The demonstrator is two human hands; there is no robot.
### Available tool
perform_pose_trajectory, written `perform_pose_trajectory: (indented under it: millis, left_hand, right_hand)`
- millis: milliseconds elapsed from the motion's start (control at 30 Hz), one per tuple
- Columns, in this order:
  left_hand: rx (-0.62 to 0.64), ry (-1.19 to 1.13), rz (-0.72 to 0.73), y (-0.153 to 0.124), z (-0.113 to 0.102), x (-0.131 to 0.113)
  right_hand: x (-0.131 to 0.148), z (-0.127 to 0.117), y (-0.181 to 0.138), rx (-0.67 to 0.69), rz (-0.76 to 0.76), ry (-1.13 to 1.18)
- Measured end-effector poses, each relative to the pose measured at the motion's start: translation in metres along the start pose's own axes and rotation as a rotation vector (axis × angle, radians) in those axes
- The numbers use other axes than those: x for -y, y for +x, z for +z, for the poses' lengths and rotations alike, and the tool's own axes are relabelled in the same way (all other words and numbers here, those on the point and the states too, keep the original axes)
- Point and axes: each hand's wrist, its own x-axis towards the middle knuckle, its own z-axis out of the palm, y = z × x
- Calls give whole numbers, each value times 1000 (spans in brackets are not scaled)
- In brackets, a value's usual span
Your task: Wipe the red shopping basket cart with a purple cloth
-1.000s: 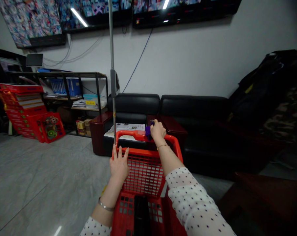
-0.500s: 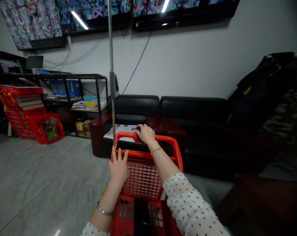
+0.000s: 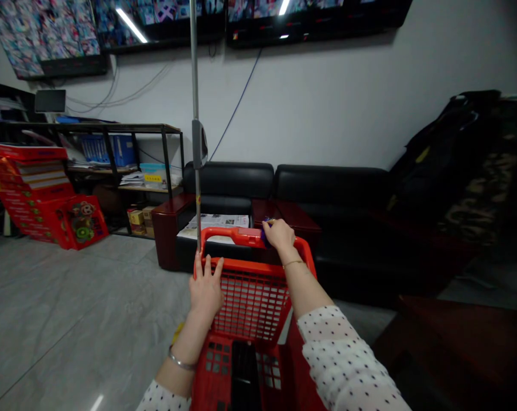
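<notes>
A red plastic shopping cart stands right in front of me, with a metal pole rising from its left front corner. My left hand rests on the cart's near left rim, fingers stretched out flat. My right hand is closed over a small purple cloth and presses it on the cart's far top bar. A bracelet shows on each wrist, and the sleeves are white with dots.
A black sofa with dark red armrests stands behind the cart, papers on its seat. Red boxes lean at the left, a metal shelf behind them. Dark bags pile up at right. Grey tiled floor lies to the left.
My right hand with the purple cloth slid left along the far bar, then back to the right. The left hand stayed on the rim.
</notes>
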Motion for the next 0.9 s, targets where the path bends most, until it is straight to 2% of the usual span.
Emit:
perform_pose_trajectory:
  millis: [100,167,267,367,433,533,667,733,800,900]
  left_hand:
    - [-5,1,1,1,1,-2]
    - [-14,4,-4,1,2,-3]
    - [-8,8,-4,2,2,-3]
    - [6,1,-12,1,1,-3]
    - [3,-4,-26,0,-1,-3]
    - [3,-13,-18,-2,-2,-4]
    - [21,-27,12,-3,-4,-6]
    - [23,-25,14,-3,-5,-7]
    - [25,-20,12,-3,-5,-8]
    - [26,-13,9,-3,-4,-7]
  right_hand:
    - [24,5,-4,-23,-67,-32]
    - [54,12,-7,-21,-198,-66]
    - [100,21,-12,65,-400,-97]
    - [121,24,-14,114,-470,-96]
    - [113,21,-14,103,-463,-87]
    - [77,11,-11,44,-365,-45]
    - [15,-3,-4,2,-28,25]
    - [-4,-4,-3,-17,135,58]
    - [-8,-2,-4,-49,209,80]
    - [8,5,-10,-68,126,74]
